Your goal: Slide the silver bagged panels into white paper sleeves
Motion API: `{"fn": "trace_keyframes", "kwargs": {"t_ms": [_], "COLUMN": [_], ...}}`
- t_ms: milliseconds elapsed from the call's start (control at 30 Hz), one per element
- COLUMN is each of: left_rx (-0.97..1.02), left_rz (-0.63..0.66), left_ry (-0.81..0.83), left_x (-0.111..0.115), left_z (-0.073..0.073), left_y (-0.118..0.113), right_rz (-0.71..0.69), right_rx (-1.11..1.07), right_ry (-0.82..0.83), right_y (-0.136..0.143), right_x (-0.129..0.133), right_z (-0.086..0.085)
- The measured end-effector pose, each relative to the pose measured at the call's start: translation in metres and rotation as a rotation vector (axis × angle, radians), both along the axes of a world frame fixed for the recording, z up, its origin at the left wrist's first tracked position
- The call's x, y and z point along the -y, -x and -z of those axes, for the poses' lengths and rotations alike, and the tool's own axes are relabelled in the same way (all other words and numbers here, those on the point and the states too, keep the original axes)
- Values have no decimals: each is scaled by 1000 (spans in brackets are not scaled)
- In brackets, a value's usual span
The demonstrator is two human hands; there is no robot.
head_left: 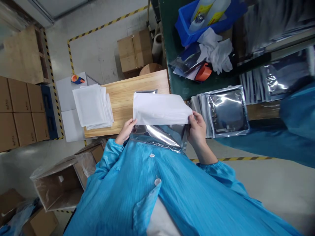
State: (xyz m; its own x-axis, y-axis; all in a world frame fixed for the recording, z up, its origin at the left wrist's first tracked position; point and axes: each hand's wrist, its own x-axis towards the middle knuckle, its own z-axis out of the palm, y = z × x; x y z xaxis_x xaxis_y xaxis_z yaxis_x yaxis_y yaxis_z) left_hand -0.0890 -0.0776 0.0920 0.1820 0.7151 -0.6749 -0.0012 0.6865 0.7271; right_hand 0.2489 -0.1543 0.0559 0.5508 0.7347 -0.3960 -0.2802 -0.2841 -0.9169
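Note:
In front of my body, a white sheet (161, 108), perhaps a flat foam sleeve, lies over a shiny silver film bag (157, 135). My left hand (126, 130) pinches the sheet's near left corner between thumb and fingers. At the right end, my right hand (197, 128) is closed on the sheet's edge, which bends up there. The silver bag shows below the sheet and hangs toward my blue coat. A dark, shiny edge also peeks out beyond the sheet's far side. Whether anything lies inside the sheet cannot be seen.
A stack of white sleeves (91, 105) lies left on the wooden board (118, 95). Bagged flat panels (228, 111) stand on the right. The green bench (182, 87) bears a blue bin (183, 32) and white gloves (216, 49). A co-worker's blue sleeve (297, 111) is at right.

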Motion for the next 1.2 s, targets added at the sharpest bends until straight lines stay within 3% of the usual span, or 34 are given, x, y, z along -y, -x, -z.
{"fn": "trace_keyframes", "kwargs": {"t_ms": [267, 367, 467, 667, 733, 900, 1000, 1100, 1167, 1200], "left_rx": [-193, -123, -53, -34, -86, -112, -116, -111, -150, -196], "left_rz": [-220, -116, -13, -1, -12, -159, -260, -300, -178, -48], "left_ry": [68, -8, -94, -82, -75, -150, -184, -199, -170, -144], "left_x": [1, -2, -8, -13, -12, -12, -9, -1, 0, -1], "left_z": [5, 2, -3, -5, -5, -7, -8, -9, -15, -22], "left_y": [5, 5, 1, -9, -10, -10, -18, -33, -36, -34], "right_rz": [-30, -85, -54, 59, 12, -306, -184, -62, 12, 71], "right_rx": [-176, -236, -228, -114, -143, -333, -394, -397, -333, -284], "right_ry": [45, 81, 83, -50, -22, 223, 94, -54, -95, -120], "right_y": [5, 2, 0, 1, 0, 7, 32, 59, 65, 63], "right_x": [17, 17, 15, 9, 11, 26, 30, 19, 4, -5], "right_z": [-17, -24, -26, -21, -21, -28, -37, -42, -43, -43]}}
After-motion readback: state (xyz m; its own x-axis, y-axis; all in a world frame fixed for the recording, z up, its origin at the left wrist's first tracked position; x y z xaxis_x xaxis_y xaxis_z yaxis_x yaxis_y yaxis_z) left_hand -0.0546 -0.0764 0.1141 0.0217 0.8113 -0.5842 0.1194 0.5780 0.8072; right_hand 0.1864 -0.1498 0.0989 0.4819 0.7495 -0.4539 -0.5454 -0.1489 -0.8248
